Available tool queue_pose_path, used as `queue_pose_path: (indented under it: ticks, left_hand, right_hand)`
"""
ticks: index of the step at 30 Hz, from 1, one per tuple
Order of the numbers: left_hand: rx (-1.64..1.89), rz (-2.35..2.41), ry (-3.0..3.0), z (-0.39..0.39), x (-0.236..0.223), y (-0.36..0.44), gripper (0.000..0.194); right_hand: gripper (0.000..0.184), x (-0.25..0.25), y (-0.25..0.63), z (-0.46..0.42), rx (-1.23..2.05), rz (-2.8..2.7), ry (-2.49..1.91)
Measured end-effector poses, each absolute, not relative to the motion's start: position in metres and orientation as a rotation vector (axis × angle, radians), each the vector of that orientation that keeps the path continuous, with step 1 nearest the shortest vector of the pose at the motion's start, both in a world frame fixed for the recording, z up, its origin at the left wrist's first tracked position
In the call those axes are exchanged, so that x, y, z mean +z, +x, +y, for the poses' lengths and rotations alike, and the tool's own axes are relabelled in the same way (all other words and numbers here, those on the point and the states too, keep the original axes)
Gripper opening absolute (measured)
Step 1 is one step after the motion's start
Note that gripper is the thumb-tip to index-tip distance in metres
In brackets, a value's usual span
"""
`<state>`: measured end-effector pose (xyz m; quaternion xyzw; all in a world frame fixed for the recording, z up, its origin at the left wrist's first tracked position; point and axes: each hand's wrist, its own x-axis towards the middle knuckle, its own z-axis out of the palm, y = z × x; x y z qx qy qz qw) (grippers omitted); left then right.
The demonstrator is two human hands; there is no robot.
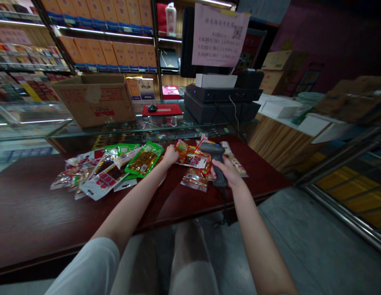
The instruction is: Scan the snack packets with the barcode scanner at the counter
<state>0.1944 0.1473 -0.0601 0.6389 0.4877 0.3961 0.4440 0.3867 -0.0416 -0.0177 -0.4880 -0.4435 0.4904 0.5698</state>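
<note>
My right hand (226, 171) is wrapped round the handle of a dark grey barcode scanner (219, 155), whose head points left over a group of snack packets. A small red and orange snack packet (181, 150) is pinched in my left hand (171, 155), just left of the scanner head. Below the scanner lie a white and red packet (195, 160) and a clear packet with reddish contents (195, 179). Left of my left hand, a green-edged packet (145, 159) tops a loose pile, with a white and red packet (103, 183) in front.
A dark red wooden counter (33, 192) carries the packets. Behind it, a glass counter (116, 130) holds an open cardboard box (95, 100), a mouse (152, 107) on a red mat and a black cash drawer (218, 112). The scanner's cable (224, 200) hangs over the front edge.
</note>
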Motion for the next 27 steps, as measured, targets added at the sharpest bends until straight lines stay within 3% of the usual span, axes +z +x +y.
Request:
queue_pose_path:
  ticks: [6,10,27]
  left_hand:
    - [1.086,0.927,1.136,0.134,-0.04,0.157,0.027]
    - [1.127,0.653,0.796,0.122,-0.03,0.134,0.036]
    - [1.391,0.825,0.967,0.12,-0.04,0.118,0.036]
  right_hand:
    - [0.046,-0.014,0.372,-0.038,1.166,-1.038,-1.172]
    - [0.048,-0.011,0.354,-0.031,1.188,-1.071,-1.149]
    - [0.044,-0.026,0.284,-0.024,1.261,-1.174,-1.155]
